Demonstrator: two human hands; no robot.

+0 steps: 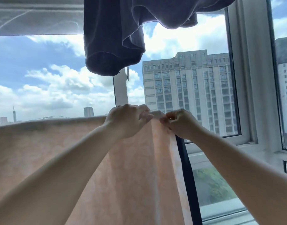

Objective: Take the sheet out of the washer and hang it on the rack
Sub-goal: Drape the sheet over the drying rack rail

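At the window, both hands met at the top edge of the sheet (74, 151), which already hung over the rack, its upper fold running level from the left side of the view to the hands. Left hand (128, 121) lay on the fold, its fingers (143, 113) loosely bent over the edge, seemingly pinching the cloth. Right hand (180, 122) had curled fingers (165, 121) nipping the corner where the cloth ended; likely they were tugging that end flat and square so it would dry evenly. Rack bar itself hidden under the fold; a dark upright post (186, 168) showed just right of the sheet's edge, probably part of the rack. Sheet was thin, pale peach, faintly mottled, translucent against daylight, falling in soft vertical creases. Overhead hung a dark garment (113, 38), heavier, matte, bunched in thick folds. White window frame (246, 78) smooth and hard; a tower block (188, 88) and clouds lay beyond the glass. Hanging looked nearly done.
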